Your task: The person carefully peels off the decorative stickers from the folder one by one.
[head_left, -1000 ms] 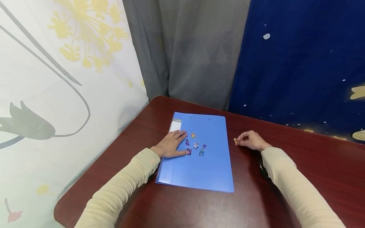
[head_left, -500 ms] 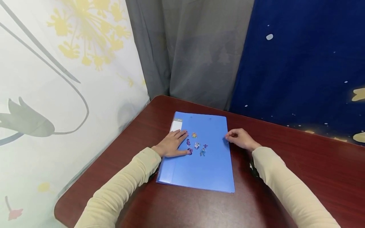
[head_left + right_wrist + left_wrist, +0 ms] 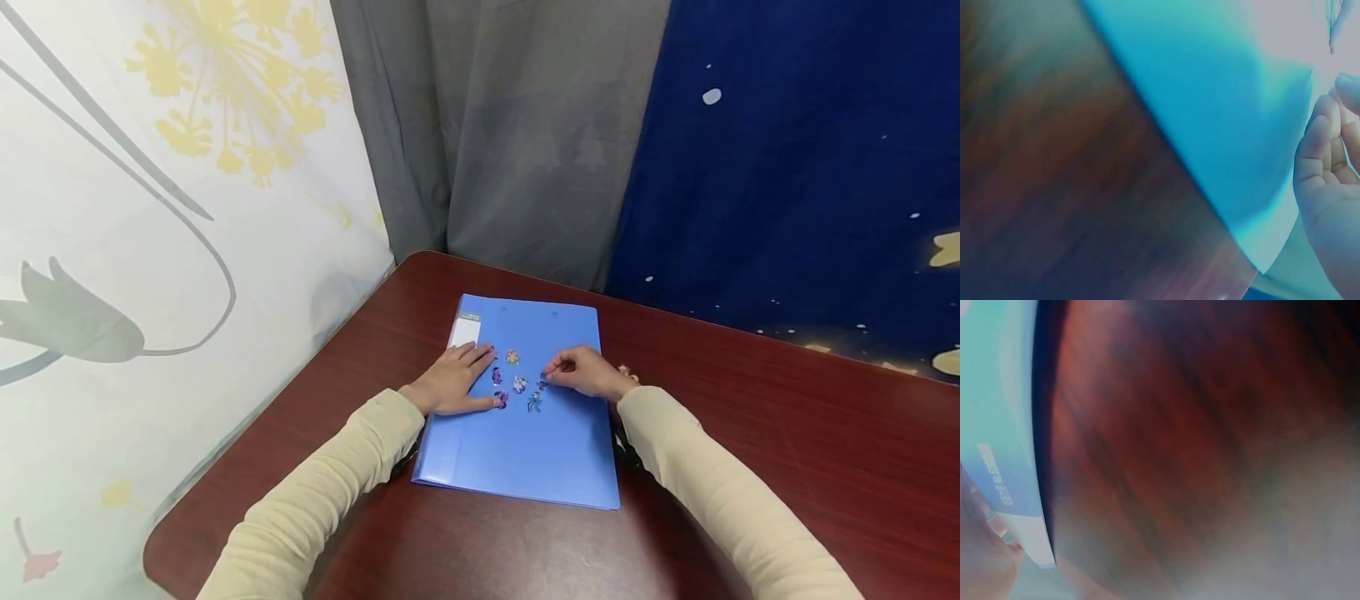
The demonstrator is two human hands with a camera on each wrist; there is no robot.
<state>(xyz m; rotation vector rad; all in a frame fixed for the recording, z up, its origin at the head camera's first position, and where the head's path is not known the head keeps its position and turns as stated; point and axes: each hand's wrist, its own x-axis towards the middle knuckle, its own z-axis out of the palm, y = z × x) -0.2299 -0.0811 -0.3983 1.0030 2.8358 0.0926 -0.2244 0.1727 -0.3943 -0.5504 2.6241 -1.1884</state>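
Note:
My left hand [image 3: 453,382] lies flat on a blue folder [image 3: 525,458] with its fingers spread. Its thumb tip touches a purple figure [image 3: 501,401], and its fingertips reach a pinkish-purple piece at the upper left. My right hand [image 3: 585,372] hovers low over the folder, thumb and forefinger loosely bent, their tips just above a tiny purple figure [image 3: 542,386]. Around them lie a turquoise figure [image 3: 534,402], a white one [image 3: 520,384], a dark purple one [image 3: 497,376] and an orange one [image 3: 512,357]. Beside the right wrist, a yellow-orange figure [image 3: 628,372] sits on the table.
A dark red wooden table [image 3: 720,400] carries the folder near its rounded left corner. A patterned white cloth [image 3: 285,233] borders the left side. Grey [image 3: 540,150] and blue curtains [image 3: 787,167] hang behind the far edge.
My right hand has moved left from the yellow-orange figure, now left on the table, over the folder's right edge to the tiny purple figure. The left hand has stayed in place.

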